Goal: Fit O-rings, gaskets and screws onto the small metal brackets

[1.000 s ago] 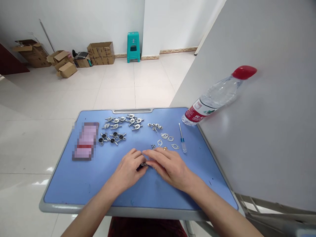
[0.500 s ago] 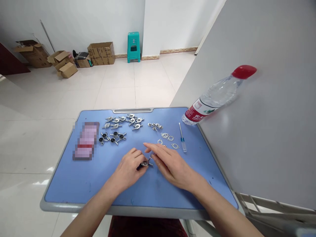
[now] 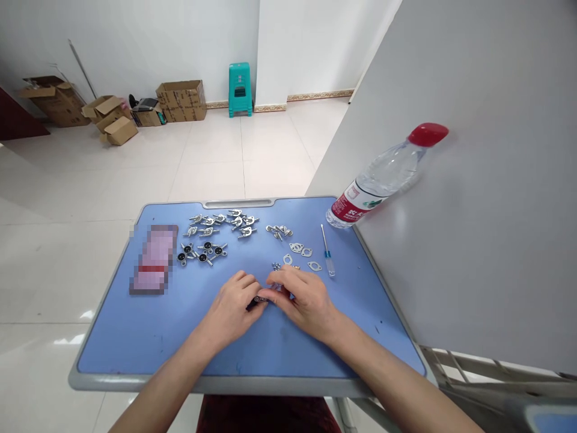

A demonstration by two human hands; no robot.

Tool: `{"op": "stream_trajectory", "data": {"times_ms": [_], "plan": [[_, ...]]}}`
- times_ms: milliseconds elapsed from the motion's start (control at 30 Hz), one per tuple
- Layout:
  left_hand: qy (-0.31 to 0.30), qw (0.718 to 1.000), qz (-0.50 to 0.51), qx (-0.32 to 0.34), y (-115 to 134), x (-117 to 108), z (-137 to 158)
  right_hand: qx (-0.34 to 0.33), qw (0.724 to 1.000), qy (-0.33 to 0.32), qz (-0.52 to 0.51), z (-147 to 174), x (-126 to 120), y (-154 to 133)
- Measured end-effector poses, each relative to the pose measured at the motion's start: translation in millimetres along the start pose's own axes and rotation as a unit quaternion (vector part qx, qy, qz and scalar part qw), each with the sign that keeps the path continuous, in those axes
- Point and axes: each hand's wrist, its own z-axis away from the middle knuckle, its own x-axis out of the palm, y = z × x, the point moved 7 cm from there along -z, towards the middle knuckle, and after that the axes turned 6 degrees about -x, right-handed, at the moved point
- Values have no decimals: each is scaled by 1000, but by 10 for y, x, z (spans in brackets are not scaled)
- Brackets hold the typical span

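Left hand (image 3: 233, 305) pinches a metal part (image 3: 258, 299), probably keeping it steady for the curled right hand (image 3: 306, 304), whose grip I can't tell tbh.

In our left hand (image 3: 235, 308) we pinch a small part (image 3: 258, 299), silvery and dark, mostly covered, at our right hand (image 3: 301, 300).
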Motion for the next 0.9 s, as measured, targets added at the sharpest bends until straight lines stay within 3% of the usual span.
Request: {"op": "stream_trajectory", "data": {"times_ms": [300,600,767,900], "plan": [[-1,1000,-15,-18,-25,15,-6,16,992,-75,-95,-74,-38,-69],[-7,1000,-9,-4,-14,18,8,-7,1000,-5,-2,-12,-35,-27],[-5,1000,-12,-4,-4,5,0,-5,998,-42,-47,-53,-49,-58],[-5,1000,-15,-3,1,6,1,-1,999,-4,-32,-36,-81,-35]]}}
